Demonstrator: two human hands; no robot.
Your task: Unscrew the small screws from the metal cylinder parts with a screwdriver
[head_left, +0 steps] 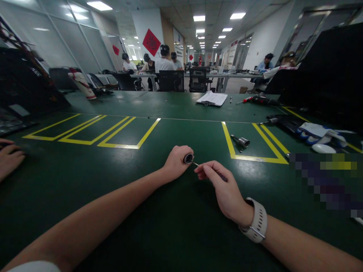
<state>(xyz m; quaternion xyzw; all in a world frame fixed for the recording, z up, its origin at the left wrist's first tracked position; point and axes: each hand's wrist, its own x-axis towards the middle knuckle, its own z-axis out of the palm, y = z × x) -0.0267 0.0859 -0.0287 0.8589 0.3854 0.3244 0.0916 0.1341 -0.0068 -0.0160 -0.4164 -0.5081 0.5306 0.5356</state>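
Observation:
My left hand (177, 161) is closed in a fist around a small dark cylindrical part (188, 158), whose round end faces the camera. My right hand (219, 185), with a white watch on the wrist, pinches a thin metal tool (195, 163); its tip touches the end of the cylindrical part. Both hands hover just above the green table (159, 211), near its middle. A second small metal cylinder (241, 142) lies on the table beyond my right hand, inside a yellow-taped box.
Yellow tape outlines (124, 132) mark boxes on the table. A clipboard with paper (212, 98), a red-handled screwdriver (245, 100), a power driver (265, 100) and blue-white gloves (320, 133) lie at the back and right. Another person's hand (10, 156) rests at the left edge. Several people sit at far tables.

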